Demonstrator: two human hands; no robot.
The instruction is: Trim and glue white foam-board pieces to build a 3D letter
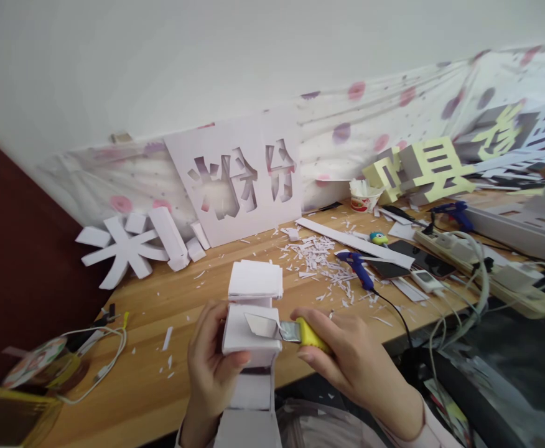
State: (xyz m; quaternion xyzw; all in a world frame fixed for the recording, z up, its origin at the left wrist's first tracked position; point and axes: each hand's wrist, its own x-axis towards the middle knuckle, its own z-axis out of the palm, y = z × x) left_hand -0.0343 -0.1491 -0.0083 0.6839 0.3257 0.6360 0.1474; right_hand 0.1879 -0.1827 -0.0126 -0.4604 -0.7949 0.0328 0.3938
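My left hand (214, 361) grips the left side of a white foam-board letter piece (249, 398), its thumb along the near edge and its fingers behind. The piece is built of boxy sections, the farthest a squarish block (255, 279). My right hand (351, 358) is closed around a yellow utility knife (313, 336). Its wide metal blade (265, 325) points left and lies over the top face of the middle section; whether it touches the board I cannot tell.
White foam scraps (316, 252) litter the wooden table (160, 317). Blue glue guns (356, 267) and a power strip (501, 280) with cables are on the right. A cut-out board (249, 180) leans on the wall; white letter shapes (130, 249) stand left. A tape roll (43, 367) lies front left.
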